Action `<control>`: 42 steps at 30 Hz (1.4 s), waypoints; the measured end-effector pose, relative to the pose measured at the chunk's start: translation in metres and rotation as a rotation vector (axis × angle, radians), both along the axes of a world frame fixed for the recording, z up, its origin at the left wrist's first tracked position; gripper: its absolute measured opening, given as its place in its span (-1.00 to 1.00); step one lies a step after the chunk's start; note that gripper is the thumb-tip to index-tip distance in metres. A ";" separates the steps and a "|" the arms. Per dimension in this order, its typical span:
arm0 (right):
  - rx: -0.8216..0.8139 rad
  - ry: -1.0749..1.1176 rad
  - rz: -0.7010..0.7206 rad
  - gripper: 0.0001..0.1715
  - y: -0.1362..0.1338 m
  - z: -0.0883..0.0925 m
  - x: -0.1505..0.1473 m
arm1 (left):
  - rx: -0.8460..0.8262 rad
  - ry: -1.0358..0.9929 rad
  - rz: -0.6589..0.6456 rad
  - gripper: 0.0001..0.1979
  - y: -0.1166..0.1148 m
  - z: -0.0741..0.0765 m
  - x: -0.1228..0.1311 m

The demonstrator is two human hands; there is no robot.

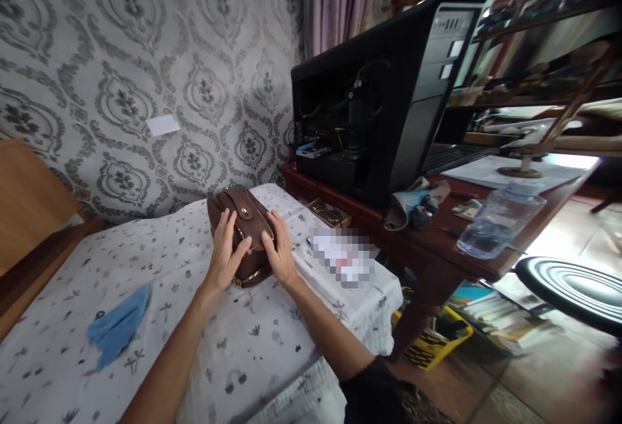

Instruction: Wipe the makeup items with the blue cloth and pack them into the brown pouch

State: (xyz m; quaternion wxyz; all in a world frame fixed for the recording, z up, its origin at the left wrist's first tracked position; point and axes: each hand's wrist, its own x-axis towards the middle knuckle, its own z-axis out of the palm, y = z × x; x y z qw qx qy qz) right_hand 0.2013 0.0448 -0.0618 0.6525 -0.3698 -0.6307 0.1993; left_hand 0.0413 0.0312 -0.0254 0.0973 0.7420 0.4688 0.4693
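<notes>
A brown leather bag (247,215) with gold zips and a snap-button strap lies on the printed white cloth (194,320). My left hand (227,252) rests on its left side, the fingers stretched out and the thumb pointing inward across the bag. On the right side lies my right hand (279,247), also with straight fingers, its thumb near the zipped edge. Both hands touch the bag with fingers extended rather than wrapped round it. A blue cloth (121,323) is crumpled to the left of my left forearm.
Right of the bag lies a blurred-out flat item (343,257). A dark red desk (359,207) carries a black computer case (369,100) and a clear plastic bottle (500,220). A yellow crate (432,340) and a round stool (578,291) stand on the floor.
</notes>
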 end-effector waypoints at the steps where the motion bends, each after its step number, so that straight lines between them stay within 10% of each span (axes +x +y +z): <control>1: 0.003 -0.012 -0.008 -0.36 0.000 -0.001 -0.001 | 0.007 -0.002 0.004 -0.34 0.001 0.000 0.000; 26: -0.011 -0.099 -0.083 -0.38 0.002 -0.002 -0.003 | -0.092 0.053 -0.164 -0.32 -0.006 0.011 -0.016; 34: 0.017 -0.094 -0.097 -0.41 0.004 -0.005 -0.003 | 0.087 -0.007 0.057 -0.46 0.001 -0.001 0.007; 42: 0.013 -0.153 -0.136 -0.41 0.003 -0.005 -0.003 | 0.044 -0.002 -0.009 -0.44 -0.004 0.002 0.003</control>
